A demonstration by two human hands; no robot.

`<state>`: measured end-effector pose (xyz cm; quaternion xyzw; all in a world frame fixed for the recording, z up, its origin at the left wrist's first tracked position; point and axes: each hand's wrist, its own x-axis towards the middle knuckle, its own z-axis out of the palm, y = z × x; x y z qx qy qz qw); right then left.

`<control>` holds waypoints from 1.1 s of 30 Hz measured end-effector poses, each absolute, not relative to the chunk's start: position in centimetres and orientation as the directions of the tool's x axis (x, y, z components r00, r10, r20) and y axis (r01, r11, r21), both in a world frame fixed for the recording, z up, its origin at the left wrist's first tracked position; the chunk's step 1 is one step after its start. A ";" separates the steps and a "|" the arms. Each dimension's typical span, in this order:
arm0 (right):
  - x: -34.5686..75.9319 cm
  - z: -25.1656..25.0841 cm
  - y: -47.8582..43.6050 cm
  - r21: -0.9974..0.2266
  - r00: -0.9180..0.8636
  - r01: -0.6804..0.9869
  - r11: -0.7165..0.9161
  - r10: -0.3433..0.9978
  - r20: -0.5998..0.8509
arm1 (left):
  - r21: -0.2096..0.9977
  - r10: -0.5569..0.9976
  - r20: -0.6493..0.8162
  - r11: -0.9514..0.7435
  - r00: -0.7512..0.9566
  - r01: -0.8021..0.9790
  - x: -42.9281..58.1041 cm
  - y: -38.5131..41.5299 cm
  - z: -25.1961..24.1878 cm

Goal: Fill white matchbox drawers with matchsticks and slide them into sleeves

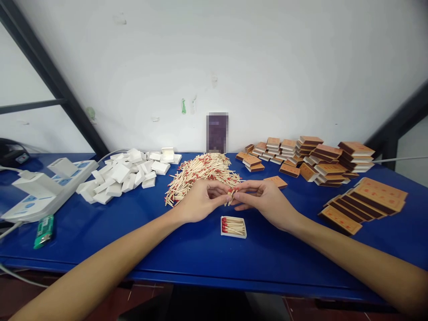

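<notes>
My left hand (202, 200) and my right hand (264, 200) meet above the front of a big heap of matches (203, 171). Between their fingertips they pinch a small bunch of matches (230, 196) with red heads. Just below, on the blue table, lies a white matchbox tray (233, 236) holding a layer of matches (236, 226), their red heads to the left. Fingers partly cover the held bunch, so its full size is hidden.
White empty trays (122, 173) are piled left of the heap. Stacks of orange-brown matchbox sleeves (310, 156) and a fanned row of boxes (377, 194) stand at right. A power strip (63, 196) and a green object (44, 232) lie far left; a wall (267, 67) closes the back.
</notes>
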<state>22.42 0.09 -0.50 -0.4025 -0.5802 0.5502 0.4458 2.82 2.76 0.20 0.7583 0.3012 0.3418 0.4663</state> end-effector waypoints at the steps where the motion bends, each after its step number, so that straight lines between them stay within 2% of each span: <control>1: 22.4 -0.5 0.1 -0.996 -0.276 -0.015 0.085 0.957 0.086 | 0.919 0.782 0.223 -0.368 0.582 0.142 2.8 2.7 0.2; 4: 22.3 -0.6 0.0 -0.991 -0.248 0.005 0.130 0.961 0.125 | 0.939 0.807 0.187 -0.315 0.561 0.140 2.8 2.6 0.3; 8: 22.2 -0.4 0.0 -0.980 -0.221 0.052 0.194 0.959 0.179 | 0.941 0.813 0.209 -0.319 0.544 0.115 2.8 2.4 0.5; 14: 22.1 0.1 -0.2 -0.960 -0.247 0.115 0.255 0.944 0.221 | 0.877 0.788 0.358 -0.468 0.501 0.108 2.9 2.1 0.8; 17: 22.3 0.1 0.0 -0.975 -0.306 0.081 0.205 0.937 0.171 | 0.758 0.717 0.470 -0.626 0.515 0.181 2.5 2.3 0.9; 20: 22.7 0.0 0.3 -0.994 -0.417 0.051 0.098 0.907 0.068 | 0.545 0.607 0.570 -0.784 0.553 0.298 2.0 2.5 1.0; 23: 22.8 0.2 0.3 -0.990 -0.471 0.109 0.088 0.882 0.026 | 0.339 0.469 0.614 -0.883 0.634 0.325 1.7 2.6 1.0; 27: 22.5 1.0 -0.6 -0.949 -0.468 0.242 0.204 0.881 0.070 | 0.163 0.355 0.534 -0.934 0.767 0.319 0.7 3.4 1.4; 30: 22.1 1.5 -1.8 -0.861 -0.464 0.370 0.350 0.872 0.156 | 0.049 0.289 0.451 -0.953 0.844 0.300 -0.6 4.8 1.9; 33: 21.8 1.5 -2.8 -0.763 -0.508 0.453 0.460 0.837 0.203 | 0.034 0.306 0.461 -0.944 0.833 0.328 -2.1 6.1 2.4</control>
